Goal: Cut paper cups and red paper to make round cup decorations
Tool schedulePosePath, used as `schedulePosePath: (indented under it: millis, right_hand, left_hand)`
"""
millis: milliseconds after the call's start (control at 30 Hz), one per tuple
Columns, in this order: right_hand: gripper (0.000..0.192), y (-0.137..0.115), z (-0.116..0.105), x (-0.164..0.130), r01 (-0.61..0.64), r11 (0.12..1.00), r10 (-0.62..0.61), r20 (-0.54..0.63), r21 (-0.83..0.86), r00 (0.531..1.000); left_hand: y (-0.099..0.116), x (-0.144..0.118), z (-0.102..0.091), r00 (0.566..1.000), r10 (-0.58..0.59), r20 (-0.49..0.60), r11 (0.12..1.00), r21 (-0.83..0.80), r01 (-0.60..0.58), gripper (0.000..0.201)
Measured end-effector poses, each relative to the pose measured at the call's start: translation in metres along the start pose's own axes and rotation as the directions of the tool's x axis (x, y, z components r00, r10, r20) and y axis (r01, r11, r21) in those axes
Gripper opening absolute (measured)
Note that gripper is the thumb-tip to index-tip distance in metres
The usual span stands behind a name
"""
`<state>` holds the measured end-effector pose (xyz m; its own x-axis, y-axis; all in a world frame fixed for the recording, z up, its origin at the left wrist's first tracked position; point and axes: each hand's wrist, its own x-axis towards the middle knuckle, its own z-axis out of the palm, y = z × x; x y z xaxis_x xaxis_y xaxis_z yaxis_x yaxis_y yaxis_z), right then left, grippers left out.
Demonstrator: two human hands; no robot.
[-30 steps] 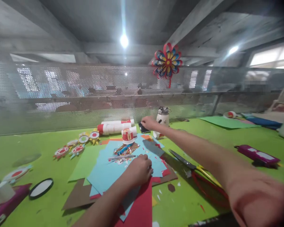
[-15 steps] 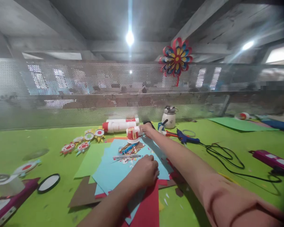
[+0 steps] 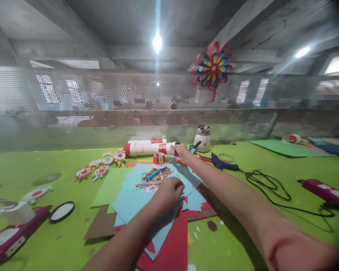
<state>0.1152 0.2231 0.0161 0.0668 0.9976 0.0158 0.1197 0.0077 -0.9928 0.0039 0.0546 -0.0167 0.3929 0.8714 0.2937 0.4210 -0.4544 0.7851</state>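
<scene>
As I look in from afar, a smooth green bench [image 3: 67, 162] spreads wide, backed by a screen [image 3: 124, 94] of perforated, faintly shiny sheet. Flat paper is heaped in the middle: crisp-edged blue paper [image 3: 135, 203], a red sheet [image 3: 175, 241] and stiff brown card [image 3: 101, 226]. Up against the screen I see a flower [image 3: 213, 67] of looped coloured strips. Further down in size come a white tube [image 3: 144, 149] with a red end, lying on its side, a hard blue glue gun [image 3: 223, 163] and a squat, rounded bottle [image 3: 202, 141] with a dark lid. Smaller still are the cup [image 3: 162, 148], white with a red band, a second cup [image 3: 159, 162] standing near it, and fine scraps [image 3: 149, 188].

The cup lies sideways at the fingertips of the right hand [image 3: 182, 151], which grasps its right end; it lines up with the tube, though I cannot tell whether they touch. The left hand [image 3: 169, 190] curls over the blue paper, and I cannot tell whether it pinches anything.

For moving, I have green surface between the right arm [image 3: 226, 190] and the looped cable [image 3: 290, 197]; around the cup, tube and second cup crowd close.
</scene>
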Motion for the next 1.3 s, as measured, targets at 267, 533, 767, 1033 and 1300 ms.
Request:
schedulePosePath:
  millis: [267,533,767,1033,1300]
  right_hand:
    - [0.029,-0.016,-0.028,-0.045,0.296,0.95,-0.305,-0.086,-0.1,0.949]
    - [0.021,-0.003,-0.056,-0.162,0.742,0.621,-0.734,0.144,-0.25,0.663]
    - [0.016,0.016,-0.069,-0.175,0.924,0.027,-0.841,0.49,-0.382,0.228]
    - [0.02,0.02,-0.074,-0.179,0.916,0.055,-0.787,0.547,-0.398,0.285]
    - [0.025,0.022,-0.075,-0.183,0.907,0.154,-0.826,0.453,-0.392,0.336]
  left_hand:
    - [0.002,0.009,-0.014,0.962,-0.253,-0.103,0.819,-0.553,0.156,0.031]
    - [0.03,0.003,-0.025,0.976,-0.217,-0.028,0.16,-0.987,0.007,0.043]
    - [0.028,0.001,-0.017,0.965,-0.257,-0.051,0.255,-0.967,0.016,0.033]
    - [0.026,0.001,-0.018,0.962,-0.261,-0.086,0.276,-0.961,-0.012,0.037]
    - [0.025,0.003,-0.019,0.946,-0.301,-0.12,0.267,-0.963,-0.037,0.039]
